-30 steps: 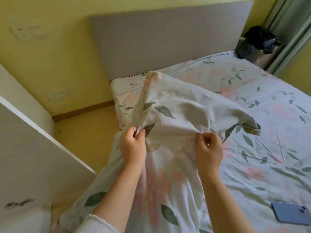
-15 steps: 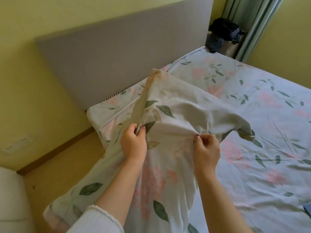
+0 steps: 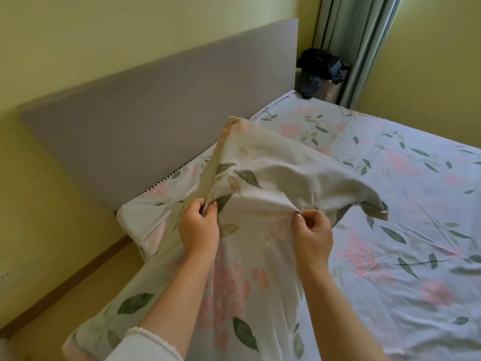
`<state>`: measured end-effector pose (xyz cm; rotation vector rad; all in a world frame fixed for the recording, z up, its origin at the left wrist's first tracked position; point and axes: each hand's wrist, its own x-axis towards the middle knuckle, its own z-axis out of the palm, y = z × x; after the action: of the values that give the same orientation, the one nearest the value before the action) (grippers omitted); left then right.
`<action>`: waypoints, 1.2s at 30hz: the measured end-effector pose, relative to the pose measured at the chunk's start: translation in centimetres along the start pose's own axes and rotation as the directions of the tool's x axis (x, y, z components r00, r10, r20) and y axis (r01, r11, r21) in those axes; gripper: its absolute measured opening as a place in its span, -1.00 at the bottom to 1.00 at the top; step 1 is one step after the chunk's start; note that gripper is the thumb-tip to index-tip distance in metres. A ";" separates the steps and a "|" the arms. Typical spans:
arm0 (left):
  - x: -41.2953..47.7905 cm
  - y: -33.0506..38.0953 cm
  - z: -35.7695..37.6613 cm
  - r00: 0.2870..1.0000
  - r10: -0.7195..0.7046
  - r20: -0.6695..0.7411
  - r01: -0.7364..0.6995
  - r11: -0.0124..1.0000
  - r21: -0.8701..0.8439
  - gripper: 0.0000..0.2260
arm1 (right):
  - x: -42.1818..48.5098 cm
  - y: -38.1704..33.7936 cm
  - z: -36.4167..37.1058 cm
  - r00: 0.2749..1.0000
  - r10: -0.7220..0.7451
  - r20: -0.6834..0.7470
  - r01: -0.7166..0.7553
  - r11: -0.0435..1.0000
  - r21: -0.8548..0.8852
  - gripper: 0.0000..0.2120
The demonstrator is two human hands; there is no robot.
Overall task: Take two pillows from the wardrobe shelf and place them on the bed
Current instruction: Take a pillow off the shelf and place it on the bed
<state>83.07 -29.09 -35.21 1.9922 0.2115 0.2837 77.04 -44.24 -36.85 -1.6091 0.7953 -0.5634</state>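
Left hand [image 3: 199,230] and right hand [image 3: 313,237] held a pillow [image 3: 273,175] over the bed [image 3: 406,230]
Each hand pinched a fold of the floral cover, fingers [image 3: 318,217] curled tight on the cloth. The pillow was raised above the bed's near corner, beside the grey headboard [image 3: 156,121], its lower end drooping past the mattress edge. Dark clothes [image 3: 321,67] lay heaped beyond the far corner, next to the curtain [image 3: 356,43]
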 end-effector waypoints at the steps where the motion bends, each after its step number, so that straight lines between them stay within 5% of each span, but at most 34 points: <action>1: 0.5 0.1 0.2 1.000 0.002 -0.008 -0.002 1.000 -0.003 -0.80 | 0.5 -0.3 0.2 1.000 -0.015 0.009 0.015 1.000 -0.001 -0.79; 15: 15.1 -2.5 2.9 0.998 -0.026 0.063 0.027 0.999 -0.020 -0.86 | 7.0 -1.6 12.5 1.000 0.017 -0.017 -0.017 0.999 -0.045 -0.83; 22: 27.3 -5.0 3.5 0.972 -0.070 0.224 0.067 0.998 0.021 -0.67 | 10.1 -1.8 23.7 0.984 0.108 -0.145 -0.122 0.988 -0.094 -0.78; 36: 38.5 -6.8 6.7 0.939 -0.009 0.345 -0.018 0.997 0.077 -0.86 | 15.3 -0.8 33.2 0.955 0.192 -0.226 -0.215 0.973 -0.082 -0.82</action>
<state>121.71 -21.44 -40.09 2.0833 -0.0070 -0.0761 111.59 -34.19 -43.39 -1.5544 1.1574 -0.5615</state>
